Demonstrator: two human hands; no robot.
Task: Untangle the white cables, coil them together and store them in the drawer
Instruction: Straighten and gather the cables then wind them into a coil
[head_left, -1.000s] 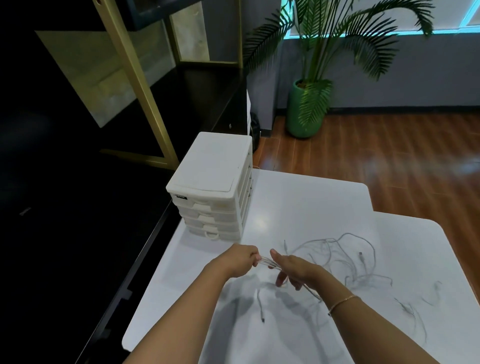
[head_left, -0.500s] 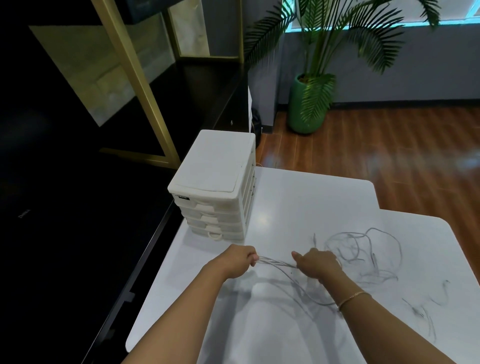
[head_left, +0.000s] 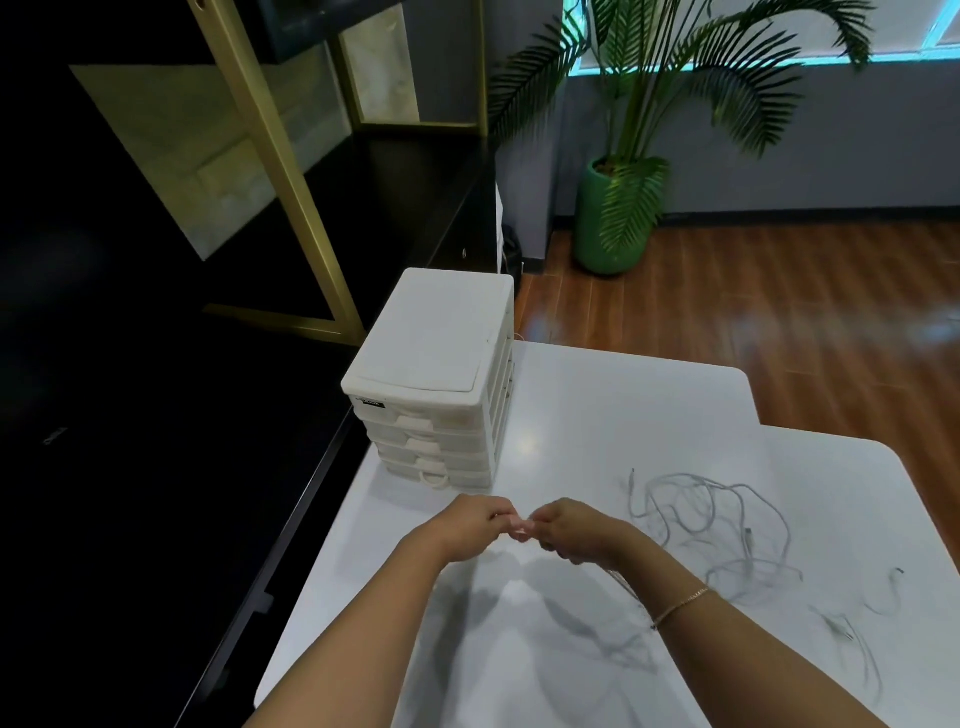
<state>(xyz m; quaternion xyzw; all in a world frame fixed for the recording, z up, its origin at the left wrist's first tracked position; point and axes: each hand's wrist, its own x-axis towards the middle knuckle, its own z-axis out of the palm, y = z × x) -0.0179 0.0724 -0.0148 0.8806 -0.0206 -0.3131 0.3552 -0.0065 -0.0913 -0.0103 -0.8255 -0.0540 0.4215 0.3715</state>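
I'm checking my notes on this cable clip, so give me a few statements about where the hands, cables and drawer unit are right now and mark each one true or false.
1. The left hand and right hand meet fingertip to fingertip above the table. True.
2. A drawer of the white drawer unit is pulled open. False: all drawers look shut.
3. A loose tangle of white cables lies on the table to the right of the hands. True.
4. The drawer unit stands at the table's right edge. False: it stands at the far left corner.
5. The right wrist wears a thin bracelet. True.
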